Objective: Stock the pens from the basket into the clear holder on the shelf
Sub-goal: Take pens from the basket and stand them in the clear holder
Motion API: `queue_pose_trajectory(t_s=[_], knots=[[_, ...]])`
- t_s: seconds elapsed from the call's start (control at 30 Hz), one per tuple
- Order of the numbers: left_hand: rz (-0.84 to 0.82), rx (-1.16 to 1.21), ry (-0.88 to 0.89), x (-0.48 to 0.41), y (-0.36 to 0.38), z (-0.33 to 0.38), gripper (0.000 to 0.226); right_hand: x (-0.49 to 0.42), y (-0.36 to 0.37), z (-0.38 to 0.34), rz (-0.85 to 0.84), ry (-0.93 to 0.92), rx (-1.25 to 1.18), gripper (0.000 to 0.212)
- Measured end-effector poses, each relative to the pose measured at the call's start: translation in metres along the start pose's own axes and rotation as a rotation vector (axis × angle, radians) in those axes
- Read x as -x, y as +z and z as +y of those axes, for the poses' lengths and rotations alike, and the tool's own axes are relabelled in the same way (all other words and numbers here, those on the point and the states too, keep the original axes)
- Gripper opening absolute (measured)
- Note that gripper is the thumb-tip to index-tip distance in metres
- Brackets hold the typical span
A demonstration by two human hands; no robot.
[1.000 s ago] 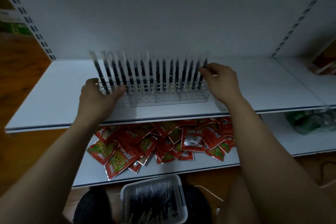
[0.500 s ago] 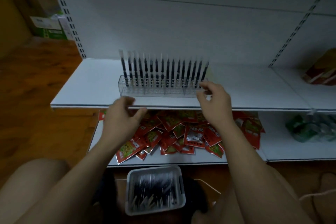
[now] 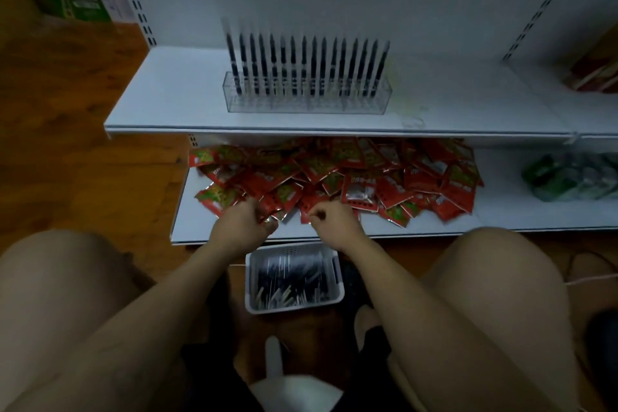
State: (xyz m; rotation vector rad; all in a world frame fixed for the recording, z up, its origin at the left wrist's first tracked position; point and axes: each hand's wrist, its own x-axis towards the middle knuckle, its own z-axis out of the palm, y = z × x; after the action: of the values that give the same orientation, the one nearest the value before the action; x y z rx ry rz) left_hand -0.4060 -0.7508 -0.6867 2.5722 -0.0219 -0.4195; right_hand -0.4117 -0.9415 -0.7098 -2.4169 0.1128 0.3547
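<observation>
A: Progress?
B: Partly done, it is judged. A row of pens (image 3: 303, 70) is stood upright in the clear holder (image 3: 307, 105) on the upper shelf (image 3: 167, 100). Many more are left lying in the basket (image 3: 339, 278) on the floor, between the knees.
A: Hands?
B: Left hand (image 3: 242, 227) is curled against the red packets (image 3: 418, 177). Right hand (image 3: 336, 224) is curled above the basket. No pen is made out in either, and a grip cannot be told.
A: Counts?
B: One holder, one basket. About sixteen pens are counted standing. Those in the basket are too blurred for counting.
</observation>
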Motion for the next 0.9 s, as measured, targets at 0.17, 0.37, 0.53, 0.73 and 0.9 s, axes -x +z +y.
queue_pose_trajectory(t_s=[0.17, 0.37, 0.53, 0.73, 0.9], knots=[[-0.077, -0.018, -0.035, -0.008, 0.022, -0.013, 0.041, -0.005, 0.034, 0.031, -0.244, 0.165, 0.064, 0.023], [-0.239, -0.041, -0.174, -0.022, 0.063, -0.045, 0.045, -0.023, 0.060, 0.066, -0.426, 0.272, 0.194, 0.028], [-0.268, 0.110, -0.302, -0.042, 0.086, -0.059, 0.041, -0.040, 0.106, 0.080, -0.534, 0.353, 0.149, 0.034], [-0.323, 0.068, -0.364, -0.053, 0.114, -0.074, 0.035, -0.051, 0.147, 0.089, -0.701, 0.405, 0.030, 0.041], [-0.303, 0.123, -0.459, -0.073, 0.118, -0.094, 0.035, -0.076, 0.199, 0.095, -0.696, 0.452, -0.086, 0.051]])
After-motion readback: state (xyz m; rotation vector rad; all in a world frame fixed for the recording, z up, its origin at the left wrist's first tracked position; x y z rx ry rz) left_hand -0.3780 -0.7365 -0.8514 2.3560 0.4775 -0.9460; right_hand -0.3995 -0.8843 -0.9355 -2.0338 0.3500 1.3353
